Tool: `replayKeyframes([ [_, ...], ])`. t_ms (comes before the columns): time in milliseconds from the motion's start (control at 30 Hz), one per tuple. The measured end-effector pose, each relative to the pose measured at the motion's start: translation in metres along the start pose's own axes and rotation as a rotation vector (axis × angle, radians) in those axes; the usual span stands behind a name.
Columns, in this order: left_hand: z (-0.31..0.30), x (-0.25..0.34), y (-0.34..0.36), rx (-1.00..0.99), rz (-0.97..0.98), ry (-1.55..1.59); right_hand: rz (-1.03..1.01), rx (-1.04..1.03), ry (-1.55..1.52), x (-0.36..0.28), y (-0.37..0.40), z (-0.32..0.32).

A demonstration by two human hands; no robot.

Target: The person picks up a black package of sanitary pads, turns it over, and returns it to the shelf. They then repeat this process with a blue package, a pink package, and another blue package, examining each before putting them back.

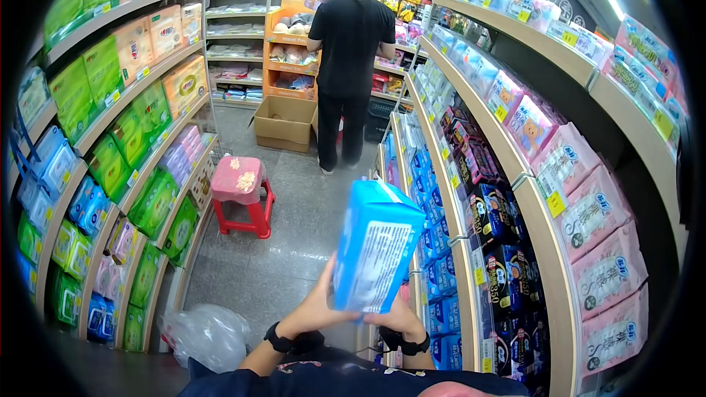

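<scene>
A blue package [375, 246] with a white panel of printed text is held up in front of my body, standing tilted. My left hand [321, 300] grips its left side and lower edge. Low on the right side, my right hand [396, 316] is closed around the bottom; its fingers are partly hidden by the package. Both wrists wear dark bands. Just right of the package, blue packs [443, 276] line the lower shelves, with dark packs [507, 279] beside them.
Shelves of green tissue packs [103, 66] run along the left. Pink packs [607, 276] fill the right shelf. On the aisle floor are a red stool [254, 209], a clear plastic bag [207, 334] and a cardboard box [283, 126]. A person in black [351, 51] stands ahead.
</scene>
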State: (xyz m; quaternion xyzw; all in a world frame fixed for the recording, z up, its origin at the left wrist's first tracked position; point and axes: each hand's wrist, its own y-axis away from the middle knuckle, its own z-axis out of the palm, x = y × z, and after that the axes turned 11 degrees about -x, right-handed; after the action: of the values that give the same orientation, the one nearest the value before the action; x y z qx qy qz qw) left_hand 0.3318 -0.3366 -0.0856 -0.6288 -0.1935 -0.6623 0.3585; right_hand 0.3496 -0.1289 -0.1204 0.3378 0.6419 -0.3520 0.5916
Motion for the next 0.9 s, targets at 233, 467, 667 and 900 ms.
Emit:
replayKeyframes([
  [233, 0.011, 0.004, -0.006, -0.034, 0.116, -0.084, -0.159, 0.025, 0.099, -0.023, 0.008, -0.002],
  [467, 0.014, -0.007, -0.014, -0.036, 0.096, -0.100, -0.235, 0.161, 0.078, -0.022, 0.012, -0.001],
  [667, 0.008, -0.017, -0.019, -0.097, 0.015, -0.008, -0.109, 0.193, 0.031, -0.033, 0.016, -0.002],
  [900, 0.001, -0.017, -0.022, -0.190, 0.007, -0.091, -0.202, 0.285, -0.009, -0.045, 0.003, 0.004],
])
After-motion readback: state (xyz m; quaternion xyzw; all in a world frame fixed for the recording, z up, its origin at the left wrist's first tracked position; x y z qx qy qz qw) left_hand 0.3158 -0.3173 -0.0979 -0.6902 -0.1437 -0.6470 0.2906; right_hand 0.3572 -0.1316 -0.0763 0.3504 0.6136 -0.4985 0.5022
